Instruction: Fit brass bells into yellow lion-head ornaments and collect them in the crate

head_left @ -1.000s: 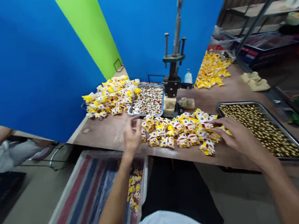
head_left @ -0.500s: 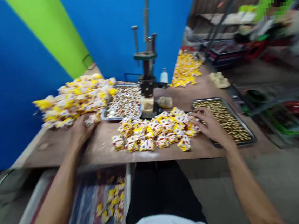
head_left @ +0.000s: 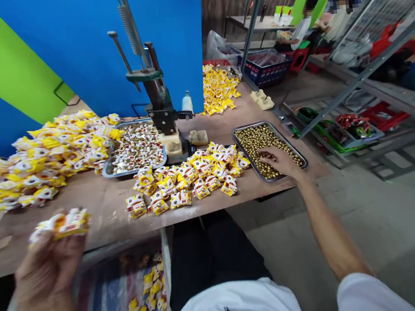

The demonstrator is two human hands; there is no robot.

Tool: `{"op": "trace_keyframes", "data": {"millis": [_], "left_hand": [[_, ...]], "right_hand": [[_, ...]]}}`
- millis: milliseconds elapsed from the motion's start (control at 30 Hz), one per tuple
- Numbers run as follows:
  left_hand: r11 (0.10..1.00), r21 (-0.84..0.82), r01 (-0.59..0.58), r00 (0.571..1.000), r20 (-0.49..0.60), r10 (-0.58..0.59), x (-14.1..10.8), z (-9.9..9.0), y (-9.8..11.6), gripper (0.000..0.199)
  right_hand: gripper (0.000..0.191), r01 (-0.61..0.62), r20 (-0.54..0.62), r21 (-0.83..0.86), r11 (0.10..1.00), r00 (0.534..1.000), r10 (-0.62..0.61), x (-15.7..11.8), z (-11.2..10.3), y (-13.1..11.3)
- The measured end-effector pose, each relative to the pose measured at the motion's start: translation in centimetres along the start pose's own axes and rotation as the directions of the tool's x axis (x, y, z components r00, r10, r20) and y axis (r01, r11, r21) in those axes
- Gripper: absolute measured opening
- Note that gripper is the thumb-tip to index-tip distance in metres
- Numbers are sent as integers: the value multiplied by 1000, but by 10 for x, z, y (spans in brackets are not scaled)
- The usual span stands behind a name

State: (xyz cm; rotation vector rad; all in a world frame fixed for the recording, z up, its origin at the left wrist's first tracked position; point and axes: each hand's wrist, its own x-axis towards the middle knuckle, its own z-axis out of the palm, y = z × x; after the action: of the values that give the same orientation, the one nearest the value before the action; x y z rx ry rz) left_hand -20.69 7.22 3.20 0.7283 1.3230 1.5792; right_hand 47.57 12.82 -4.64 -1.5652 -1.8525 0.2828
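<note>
My left hand (head_left: 51,263) is raised at the lower left, its fingers closed around yellow-and-white toy pieces (head_left: 63,225) with some red on them. How many pieces it holds is unclear through blur. My right hand (head_left: 279,161) rests over the tray of gold balls (head_left: 265,140), its fingers bent and slightly apart among the balls. Between the hands, a low pile of yellow-and-white lion-head pieces (head_left: 198,173) lies near the table's front edge. Behind it stands a hand press (head_left: 155,92) with a pale block (head_left: 170,142) at its base.
A large heap of yellow-and-white pieces (head_left: 46,156) covers the table's left. Beside the press sits a metal tray of small white parts (head_left: 137,150). More yellow pieces (head_left: 219,88) lie at the back. Below the table, a striped sheet (head_left: 106,292) holds loose pieces. Two people sit far right.
My left hand has left the large heap and come toward me with toy pieces in it. My right hand has moved from the front pile's edge onto the gold balls. The view has turned right.
</note>
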Motion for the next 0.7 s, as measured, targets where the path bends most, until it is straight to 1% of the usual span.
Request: {"op": "trace_keyframes", "data": {"millis": [33, 100, 167, 200, 267, 333, 400, 433, 467, 500, 533, 567, 633, 700], "left_hand": [[999, -44, 18, 999, 33, -17, -16, 15, -9, 26], [987, -117, 110, 983, 159, -90, -45, 47, -32, 45], [960, -147, 239, 932, 310, -185, -70, 79, -58, 61], [941, -158, 300, 898, 380, -223, -81, 94, -69, 62], [891, -184, 416, 822, 494, -282, -99, 121, -89, 55], [833, -217, 510, 768, 551, -327, -113, 145, -102, 44], [783, -236, 575, 733, 574, -365, -124, 164, -109, 38], [771, -242, 589, 727, 576, -374, -127, 172, -111, 39], [769, -249, 589, 731, 570, -375, -130, 179, -111, 41], [777, -256, 576, 744, 558, -368, -131, 184, -111, 45], [791, -263, 553, 764, 540, -354, -132, 189, -111, 49], [810, -270, 521, 787, 519, -334, -133, 192, -110, 52], [851, -283, 443, 838, 468, -280, -134, 196, -108, 50], [893, -277, 355, 879, 424, -218, -134, 196, -106, 43]], "right_hand": [[32, 28, 5, -29, 999, 1000, -28, 6, 10, -4], [23, 49, 18, -71, 996, 999, -48, 16, 22, -9], [19, 43, 27, -83, 996, 999, -40, 19, 25, -9], [19, 44, 31, -86, 995, 999, -42, 18, 24, -8], [21, 61, 20, -105, 993, 998, -60, 13, 17, -8], [25, 94, -40, -137, 986, 994, -101, 4, 9, -14], [28, 137, -146, -154, 978, 976, -160, -9, 5, -34], [28, 161, -194, -140, 977, 963, -187, -17, 6, -51], [26, 189, -222, -103, 977, 953, -208, -26, 9, -71], [24, 220, -231, -47, 974, 947, -225, -35, 14, -94], [22, 257, -214, 29, 966, 946, -246, -45, 22, -119], [21, 298, -183, 115, 947, 944, -275, -55, 32, -145], [21, 371, -151, 271, 888, 928, -342, -71, 56, -194], [27, 388, -160, 378, 840, 922, -354, -80, 81, -229]]}}
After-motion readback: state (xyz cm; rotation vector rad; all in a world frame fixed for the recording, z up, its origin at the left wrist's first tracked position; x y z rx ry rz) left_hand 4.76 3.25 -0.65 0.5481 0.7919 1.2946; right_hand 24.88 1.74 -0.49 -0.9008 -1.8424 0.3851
